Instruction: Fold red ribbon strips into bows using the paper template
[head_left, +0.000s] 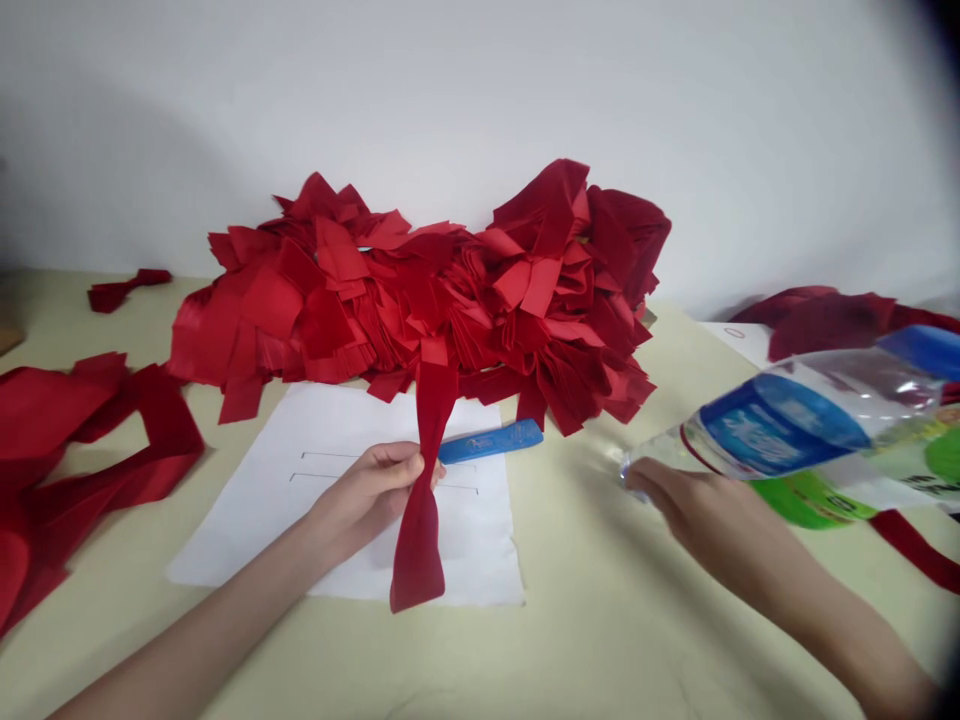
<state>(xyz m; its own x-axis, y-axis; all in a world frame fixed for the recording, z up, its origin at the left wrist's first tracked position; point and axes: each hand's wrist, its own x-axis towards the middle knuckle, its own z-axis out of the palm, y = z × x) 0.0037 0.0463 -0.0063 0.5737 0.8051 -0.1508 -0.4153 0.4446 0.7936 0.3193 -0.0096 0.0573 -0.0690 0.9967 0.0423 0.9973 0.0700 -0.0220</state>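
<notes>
My left hand (pixel 382 485) pinches a dark red ribbon (pixel 420 575) at its gathered middle, so both ends flare out, one above and one below the fingers. Behind those fingers a flat blue strip (pixel 495 440) juts out to the right; I cannot tell if it is held too. My right hand (pixel 667 490) is closed at the narrow end of a tilted clear plastic bottle (pixel 780 425) with a blue label. Its fingertips are blurred and partly hidden. Under the left hand lies a white sheet (pixel 247 540) with ruled black lines.
A large heap of red ribbon pieces (pixel 420 290) lies against the wall. Loose red ribbon (pixel 105 480) spreads at the left, with a single gathered piece (pixel 124 290) behind it. A green-labelled container (pixel 810 500) and more dark red cloth (pixel 832 315) are at the right.
</notes>
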